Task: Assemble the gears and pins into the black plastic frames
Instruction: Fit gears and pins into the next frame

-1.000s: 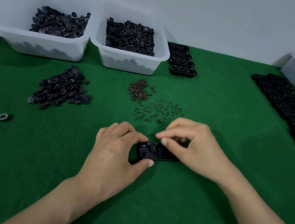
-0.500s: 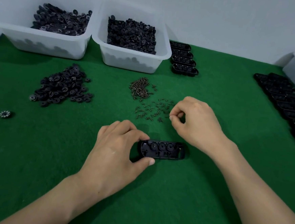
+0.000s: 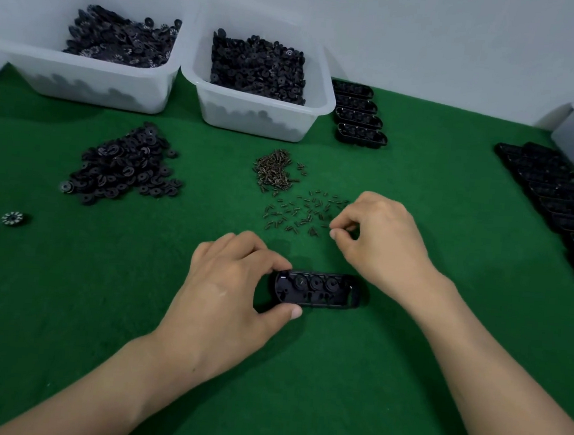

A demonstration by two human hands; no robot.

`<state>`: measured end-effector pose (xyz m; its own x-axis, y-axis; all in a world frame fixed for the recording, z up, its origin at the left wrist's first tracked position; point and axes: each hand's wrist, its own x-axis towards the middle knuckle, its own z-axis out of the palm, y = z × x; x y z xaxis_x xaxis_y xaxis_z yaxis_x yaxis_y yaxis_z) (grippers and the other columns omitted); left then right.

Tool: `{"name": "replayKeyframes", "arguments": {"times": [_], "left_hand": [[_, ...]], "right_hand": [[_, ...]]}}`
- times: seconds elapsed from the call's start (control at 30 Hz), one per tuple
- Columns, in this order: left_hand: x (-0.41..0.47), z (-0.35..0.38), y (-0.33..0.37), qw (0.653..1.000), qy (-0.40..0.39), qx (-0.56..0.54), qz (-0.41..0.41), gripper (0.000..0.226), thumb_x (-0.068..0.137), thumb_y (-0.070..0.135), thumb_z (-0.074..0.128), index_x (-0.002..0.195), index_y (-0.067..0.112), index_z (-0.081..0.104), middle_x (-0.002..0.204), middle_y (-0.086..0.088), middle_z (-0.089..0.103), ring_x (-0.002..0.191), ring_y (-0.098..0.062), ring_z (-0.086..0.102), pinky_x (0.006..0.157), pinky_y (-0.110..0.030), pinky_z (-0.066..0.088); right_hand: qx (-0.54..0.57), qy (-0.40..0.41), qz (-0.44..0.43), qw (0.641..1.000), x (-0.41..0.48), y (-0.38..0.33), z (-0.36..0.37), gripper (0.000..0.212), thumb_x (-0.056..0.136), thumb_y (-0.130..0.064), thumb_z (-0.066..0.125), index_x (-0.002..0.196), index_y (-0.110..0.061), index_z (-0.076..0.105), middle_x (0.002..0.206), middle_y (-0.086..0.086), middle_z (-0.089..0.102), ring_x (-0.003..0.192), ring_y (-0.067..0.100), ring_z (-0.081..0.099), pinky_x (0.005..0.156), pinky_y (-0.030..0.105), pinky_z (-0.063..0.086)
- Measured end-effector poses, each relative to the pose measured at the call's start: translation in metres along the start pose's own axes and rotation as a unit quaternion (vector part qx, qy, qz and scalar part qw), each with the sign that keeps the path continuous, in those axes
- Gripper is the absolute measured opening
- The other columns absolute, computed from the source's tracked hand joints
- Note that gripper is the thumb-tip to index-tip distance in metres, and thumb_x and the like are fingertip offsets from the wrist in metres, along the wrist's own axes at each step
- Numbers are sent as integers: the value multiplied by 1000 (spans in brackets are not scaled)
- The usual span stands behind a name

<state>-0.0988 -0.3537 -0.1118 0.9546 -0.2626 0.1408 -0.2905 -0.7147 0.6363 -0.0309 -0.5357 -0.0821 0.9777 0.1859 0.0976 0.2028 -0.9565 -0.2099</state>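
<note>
The left hand [image 3: 225,291] grips the frame [image 3: 317,290]; the right hand [image 3: 376,238] pinches among pins [image 3: 299,211] at twelve o'clock, catch unclear. A tiny pin may slip.

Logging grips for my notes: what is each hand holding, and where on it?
Left hand grips the frame by its left end, thumb near edge, fingers far edge. Right hand pinches among the pins; whether it holds one cannot be told.
</note>
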Motion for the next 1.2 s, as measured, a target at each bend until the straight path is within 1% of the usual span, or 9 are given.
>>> {"name": "replayKeyframes", "arguments": {"times": [0.17, 0.27, 0.33, 0.4, 0.5, 0.63, 0.83, 1.07, 1.2], "left_hand": [[1, 0, 0, 1000, 1, 0, 1, 45, 65, 55, 58, 101, 28, 64, 87, 19, 46, 87, -4, 43, 82, -21, 21], [1, 1, 0, 1000, 3, -1, 1, 45, 65, 55, 58, 101, 28, 64, 86, 20, 44, 86, -4, 42, 83, -22, 21], [1, 1, -1, 1000, 4, 0, 1, 44, 65, 55, 59, 100, 28, 64, 86, 18, 46, 85, -4, 43, 83, -23, 22], [1, 1, -1, 1000, 5, 2, 1, 43, 65, 54, 60, 99, 29, 64, 86, 17, 47, 85, -5, 43, 83, -24, 23], [1, 1, -1, 1000, 4, 0, 0, 42, 64, 55, 59, 97, 30, 64, 86, 18, 47, 85, -5, 44, 81, -22, 21], [1, 1, 0, 1000, 6, -1, 2, 43, 64, 56, 56, 97, 31, 64, 86, 19, 47, 85, -4, 44, 80, -21, 20], [1, 2, 0, 1000, 10, 2, 1, 42, 64, 56, 57, 97, 30, 64, 85, 18, 47, 85, -5, 45, 84, -25, 24], [0, 1, 0, 1000, 8, 6, 1, 40, 65, 54, 60, 97, 30, 64, 86, 16, 48, 84, -6, 44, 82, -25, 25], [1, 1, 0, 1000, 8, 6, 1, 41, 65, 54, 60, 97, 29, 64, 86, 17, 48, 85, -5, 44, 82, -23, 23]], "right_hand": [[34, -33, 13, 999, -2, -1, -3, 15, 81, -21, 66, 68, -25, 59, 84, -7, 55, 79, 12, 54, 71, 27, 44], [75, -30, 15, 997, -16, 0, -9, 17, 80, -25, 68, 68, -29, 57, 78, -14, 51, 71, -3, 48, 62, 13, 33], [123, -22, 13, 992, -30, -1, -11, 18, 78, -24, 69, 68, -32, 57, 74, -16, 50, 70, -9, 46, 59, 10, 33], [191, -21, -6, 981, -43, -6, -9, 21, 77, -19, 71, 68, -34, 58, 73, -15, 52, 72, -5, 48, 62, 9, 35], [244, -11, -39, 969, -56, -12, 0, 13, 76, -12, 71, 74, -23, 66, 78, -11, 55, 75, 5, 51, 67, 10, 36], [259, -8, -34, 965, -57, -11, 7, 5, 75, -13, 73, 76, -18, 70, 82, -7, 53, 81, 7, 50, 71, 10, 34], [268, -4, -30, 963, -57, -7, 6, 9, 75, -11, 73, 75, -20, 71, 82, -7, 56, 82, 7, 52, 71, 9, 34], [289, -7, -34, 957, -56, -8, 7, 10, 74, -13, 73, 75, -23, 71, 83, -5, 56, 85, 9, 53, 76, 17, 40], [276, -12, -30, 960, -55, -5, 6, 10, 75, -12, 73, 75, -22, 71, 82, -7, 57, 82, 6, 52, 72, 9, 35]]}}
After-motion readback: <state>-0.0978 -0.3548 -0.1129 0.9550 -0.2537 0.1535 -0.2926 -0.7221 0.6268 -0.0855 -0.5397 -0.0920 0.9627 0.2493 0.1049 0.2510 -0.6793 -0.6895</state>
